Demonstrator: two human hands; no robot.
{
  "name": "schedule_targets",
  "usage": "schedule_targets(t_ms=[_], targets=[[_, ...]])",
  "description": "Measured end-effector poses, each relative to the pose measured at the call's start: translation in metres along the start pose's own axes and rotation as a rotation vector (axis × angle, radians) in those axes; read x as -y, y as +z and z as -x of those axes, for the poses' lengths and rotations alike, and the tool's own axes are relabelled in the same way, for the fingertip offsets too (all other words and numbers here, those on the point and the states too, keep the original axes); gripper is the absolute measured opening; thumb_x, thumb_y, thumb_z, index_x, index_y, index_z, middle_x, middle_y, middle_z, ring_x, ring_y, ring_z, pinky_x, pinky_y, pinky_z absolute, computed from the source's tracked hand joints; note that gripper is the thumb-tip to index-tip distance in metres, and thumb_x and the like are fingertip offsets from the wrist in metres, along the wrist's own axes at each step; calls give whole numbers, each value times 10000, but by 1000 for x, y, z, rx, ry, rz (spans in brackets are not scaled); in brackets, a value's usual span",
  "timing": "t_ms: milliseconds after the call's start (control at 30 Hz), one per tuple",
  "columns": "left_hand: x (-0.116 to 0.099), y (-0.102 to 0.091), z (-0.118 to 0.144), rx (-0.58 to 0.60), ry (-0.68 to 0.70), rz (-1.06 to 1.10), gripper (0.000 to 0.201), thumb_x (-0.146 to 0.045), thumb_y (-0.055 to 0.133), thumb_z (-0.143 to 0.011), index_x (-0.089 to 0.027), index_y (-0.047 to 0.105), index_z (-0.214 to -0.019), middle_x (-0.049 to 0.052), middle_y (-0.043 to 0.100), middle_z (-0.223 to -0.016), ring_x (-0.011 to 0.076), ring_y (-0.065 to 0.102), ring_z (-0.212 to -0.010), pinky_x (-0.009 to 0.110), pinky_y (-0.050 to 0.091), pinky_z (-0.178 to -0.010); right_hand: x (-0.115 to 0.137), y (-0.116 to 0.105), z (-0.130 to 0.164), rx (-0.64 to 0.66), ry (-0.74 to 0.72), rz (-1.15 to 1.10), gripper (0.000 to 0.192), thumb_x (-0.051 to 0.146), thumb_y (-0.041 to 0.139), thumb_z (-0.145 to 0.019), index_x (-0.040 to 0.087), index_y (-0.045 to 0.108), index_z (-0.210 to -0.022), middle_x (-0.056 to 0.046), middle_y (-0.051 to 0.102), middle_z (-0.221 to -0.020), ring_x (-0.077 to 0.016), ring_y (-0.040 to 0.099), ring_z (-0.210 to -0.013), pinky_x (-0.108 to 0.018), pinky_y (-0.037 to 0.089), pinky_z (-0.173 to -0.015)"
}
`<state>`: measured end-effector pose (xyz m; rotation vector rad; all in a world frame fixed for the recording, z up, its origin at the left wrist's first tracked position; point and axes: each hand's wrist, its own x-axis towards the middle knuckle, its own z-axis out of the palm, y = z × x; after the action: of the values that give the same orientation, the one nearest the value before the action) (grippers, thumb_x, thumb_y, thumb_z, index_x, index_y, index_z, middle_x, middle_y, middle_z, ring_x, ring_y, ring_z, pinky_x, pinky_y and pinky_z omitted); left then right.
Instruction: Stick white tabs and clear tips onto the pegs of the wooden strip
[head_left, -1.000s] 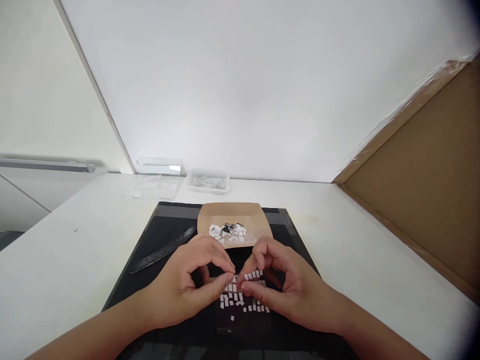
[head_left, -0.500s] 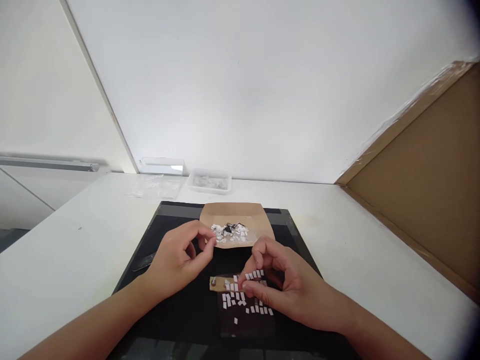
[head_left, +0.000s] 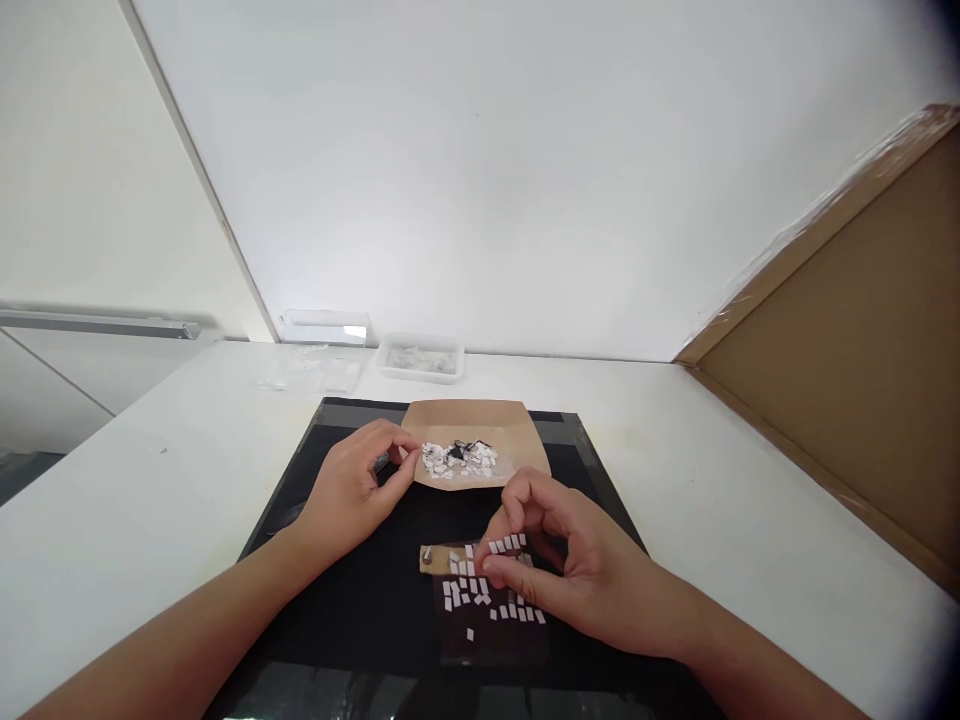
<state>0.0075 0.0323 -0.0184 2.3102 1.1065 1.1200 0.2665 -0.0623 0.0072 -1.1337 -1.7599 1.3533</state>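
Observation:
My left hand (head_left: pixel 364 475) hovers over the left edge of a brown paper tray (head_left: pixel 517 415), thumb and forefinger pinched together; what lies between them, if anything, is too small to make out. Small white scraps (head_left: pixel 442 460) and a few black bits are heaped in the tray. My right hand (head_left: pixel 559 545) grips a clear sheet (head_left: pixel 491 645) between thumb and bent fingers. Small white rectangles (head_left: pixel 465 590) dot the sheet in uneven rows, one row showing in front of my forefinger. Against it is a tan strip (head_left: pixel 435 560) with a small metal piece at its left end, partly hidden by the hand.
A black mat (head_left: pixel 360 620) lies under everything on a white table (head_left: pixel 660 430). Behind stand a translucent plastic box (head_left: pixel 421 358) with small contents and some clear plastic bags (head_left: pixel 311 370). A cardboard panel (head_left: pixel 840 290) leans at the right; a white wall closes the back.
My left hand has drawn slightly up and left, away from the scraps. My right hand stays nearly still with the clear sheet. The whole view has shifted slightly.

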Motion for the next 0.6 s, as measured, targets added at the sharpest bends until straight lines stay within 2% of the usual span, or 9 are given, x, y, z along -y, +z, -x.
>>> schedule_targets(t_ms=[167, 300, 467, 600], targets=[[3, 0, 0, 11, 8, -11, 124, -230, 649, -1005, -230, 770, -1033, 38, 763, -1055, 168, 706, -883, 221, 505, -568, 3, 0, -1, -24, -6, 29, 322, 411, 723, -1001, 263, 440, -960, -5, 777, -988, -132, 670, -776, -265, 542, -670], [4, 0, 2, -13, 1, -14, 154, -253, 654, -1019, -245, 798, -1074, 42, 784, -1048, 178, 716, -904, 219, 485, -536, 3, 0, -2, -52, -8, 15, 313, 396, 737, -994, 255, 460, -967, -24, 780, -1014, -128, 687, -773, -251, 548, -644], [-5, -1, 6, -7, -8, 122, 204, -292, 635, -1049, -262, 775, -1194, 44, 794, -1072, 165, 720, -885, 229, 539, -594, 3, 2, -3, -84, 12, -203, 316, 387, 762, -978, 259, 474, -978, -4, 736, -1025, -146, 737, -871, -312, 670, -784], [-18, -3, 11, 41, 20, 200, 209, -252, 597, -1064, -237, 743, -1212, 51, 788, -1047, 157, 723, -861, 236, 570, -638, 3, 2, -4, -89, 23, -308, 323, 380, 787, -962, 254, 490, -976, 3, 703, -1022, -139, 719, -916, -334, 699, -826]])
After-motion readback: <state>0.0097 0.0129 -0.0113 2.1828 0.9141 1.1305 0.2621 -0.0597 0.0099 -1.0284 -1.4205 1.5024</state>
